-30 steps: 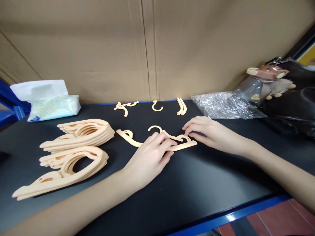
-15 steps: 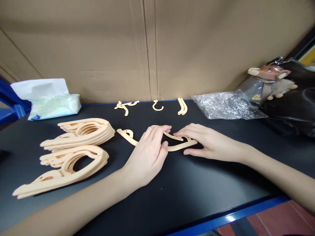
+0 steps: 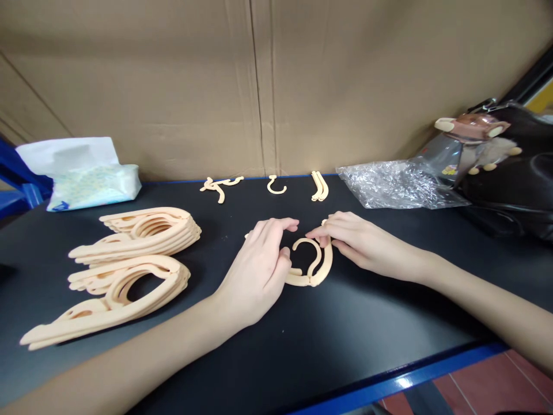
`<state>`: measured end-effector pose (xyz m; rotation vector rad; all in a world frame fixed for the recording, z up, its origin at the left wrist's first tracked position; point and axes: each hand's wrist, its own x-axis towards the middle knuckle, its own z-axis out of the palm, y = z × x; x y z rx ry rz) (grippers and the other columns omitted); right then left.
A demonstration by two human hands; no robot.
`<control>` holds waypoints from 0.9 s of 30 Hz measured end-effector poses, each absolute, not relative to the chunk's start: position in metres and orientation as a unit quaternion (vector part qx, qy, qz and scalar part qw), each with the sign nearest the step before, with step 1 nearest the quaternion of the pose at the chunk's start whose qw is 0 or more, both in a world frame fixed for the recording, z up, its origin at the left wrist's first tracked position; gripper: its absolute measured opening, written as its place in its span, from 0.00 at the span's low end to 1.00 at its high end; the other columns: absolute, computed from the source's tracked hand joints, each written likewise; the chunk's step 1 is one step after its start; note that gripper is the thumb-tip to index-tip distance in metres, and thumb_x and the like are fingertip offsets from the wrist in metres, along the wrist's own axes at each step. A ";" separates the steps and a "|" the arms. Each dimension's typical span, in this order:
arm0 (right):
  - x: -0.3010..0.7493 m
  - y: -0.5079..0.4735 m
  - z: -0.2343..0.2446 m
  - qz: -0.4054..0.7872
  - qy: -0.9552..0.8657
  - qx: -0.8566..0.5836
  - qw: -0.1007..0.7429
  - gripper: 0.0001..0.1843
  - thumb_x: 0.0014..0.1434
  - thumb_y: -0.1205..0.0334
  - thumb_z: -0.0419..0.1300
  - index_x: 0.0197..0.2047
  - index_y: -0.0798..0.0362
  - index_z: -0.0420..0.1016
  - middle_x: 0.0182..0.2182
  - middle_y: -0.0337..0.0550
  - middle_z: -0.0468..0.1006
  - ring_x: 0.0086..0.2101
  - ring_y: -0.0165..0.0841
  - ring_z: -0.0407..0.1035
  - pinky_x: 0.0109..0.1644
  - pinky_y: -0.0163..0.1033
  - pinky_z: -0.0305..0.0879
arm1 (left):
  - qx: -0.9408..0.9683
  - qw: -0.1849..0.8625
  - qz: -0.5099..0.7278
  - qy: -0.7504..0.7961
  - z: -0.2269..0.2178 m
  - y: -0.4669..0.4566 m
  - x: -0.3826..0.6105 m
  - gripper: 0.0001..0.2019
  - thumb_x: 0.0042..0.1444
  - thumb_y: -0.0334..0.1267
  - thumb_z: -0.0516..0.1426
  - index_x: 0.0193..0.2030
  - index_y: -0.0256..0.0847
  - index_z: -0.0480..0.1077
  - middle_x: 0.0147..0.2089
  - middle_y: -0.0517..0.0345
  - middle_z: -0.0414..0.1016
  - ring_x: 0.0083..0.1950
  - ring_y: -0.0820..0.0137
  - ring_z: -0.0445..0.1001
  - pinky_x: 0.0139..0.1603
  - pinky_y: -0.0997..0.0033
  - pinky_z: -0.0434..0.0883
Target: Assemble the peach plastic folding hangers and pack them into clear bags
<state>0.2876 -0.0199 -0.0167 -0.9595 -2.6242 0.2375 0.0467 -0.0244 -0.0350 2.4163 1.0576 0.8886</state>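
A cream plastic folding clothes hanger [image 3: 327, 262] lies on the black table, bent at its middle joint, with its curved hook between the arms. My left hand [image 3: 253, 274] lies over its left arm with fingers curled down and thumb apart; most of that arm is hidden under the hand. On the raised right arm, my right hand [image 3: 367, 245] grips near the tip between fingers and thumb. To the left are two stacks of folded hangers, a far stack [image 3: 129, 246] and a near stack [image 3: 108, 316].
Along the table's back edge lie joined cream hanger pieces [image 3: 220, 184], a loose hook [image 3: 283, 191] and two curved arms [image 3: 318, 187]. A tissue pack [image 3: 95, 184] stands back left. Clear plastic wrap [image 3: 389, 187] and a black bag [image 3: 518, 184] with a plush charm sit right. Cardboard [image 3: 181, 86] stands behind.
The spread hanger has been folded: its right arm has swung up and inward, and its joint now sits nearer me. My right hand has moved slightly left with the arm.
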 end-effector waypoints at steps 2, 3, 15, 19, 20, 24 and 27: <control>0.289 -0.019 -0.017 0.060 -0.918 -0.351 0.175 0.21 0.64 0.77 0.49 0.57 0.54 0.68 0.42 0.45 0.73 0.42 0.37 0.64 0.47 0.42 0.63 | 0.851 0.184 0.312 0.381 -0.035 -0.024 0.047 0.20 0.61 0.27 0.44 0.58 0.40 0.60 0.56 0.54 0.69 0.56 0.64 0.65 0.57 0.57 0.65; 0.290 -0.019 -0.018 0.051 -0.915 -0.357 0.179 0.20 0.65 0.76 0.50 0.57 0.55 0.68 0.43 0.46 0.73 0.43 0.37 0.64 0.47 0.43 0.63 | 0.850 0.187 0.310 0.383 -0.035 -0.024 0.047 0.21 0.59 0.26 0.44 0.58 0.40 0.60 0.55 0.54 0.69 0.56 0.63 0.65 0.57 0.57 0.65; 0.286 -0.027 -0.012 0.055 -0.875 -0.437 0.203 0.15 0.66 0.64 0.56 0.55 0.49 0.72 0.37 0.36 0.82 0.36 0.35 0.74 0.43 0.41 0.66 | 0.820 0.264 0.302 0.409 -0.037 -0.016 0.048 0.32 0.43 0.13 0.44 0.55 0.38 0.61 0.55 0.51 0.68 0.57 0.65 0.66 0.60 0.57 0.66; 0.283 -0.031 -0.007 0.131 -0.891 -0.393 0.184 0.16 0.67 0.59 0.57 0.58 0.46 0.70 0.46 0.38 0.81 0.42 0.35 0.75 0.48 0.41 0.66 | 0.821 0.280 0.308 0.391 -0.041 -0.015 0.048 0.30 0.46 0.15 0.48 0.55 0.41 0.61 0.54 0.54 0.68 0.57 0.66 0.68 0.58 0.60 0.69; 0.283 -0.032 -0.007 0.129 -0.895 -0.390 0.177 0.18 0.67 0.57 0.57 0.59 0.47 0.69 0.47 0.40 0.80 0.42 0.36 0.74 0.47 0.42 0.67 | 0.821 0.283 0.309 0.388 -0.042 -0.015 0.048 0.29 0.46 0.16 0.49 0.55 0.41 0.61 0.54 0.54 0.68 0.56 0.66 0.69 0.57 0.60 0.70; 0.283 -0.033 -0.009 0.093 -0.904 -0.382 0.166 0.34 0.60 0.45 0.63 0.64 0.50 0.63 0.47 0.46 0.79 0.43 0.41 0.73 0.46 0.46 0.67 | 0.817 0.293 0.314 0.385 -0.041 -0.017 0.048 0.26 0.48 0.17 0.50 0.54 0.41 0.62 0.53 0.55 0.67 0.56 0.65 0.69 0.60 0.57 0.68; 0.281 -0.034 -0.012 0.071 -0.913 -0.365 0.167 0.42 0.55 0.42 0.66 0.66 0.51 0.59 0.51 0.48 0.77 0.46 0.42 0.71 0.51 0.48 0.66 | 0.821 0.290 0.309 0.382 -0.038 -0.020 0.048 0.25 0.49 0.19 0.50 0.54 0.42 0.63 0.52 0.55 0.67 0.55 0.66 0.70 0.60 0.58 0.68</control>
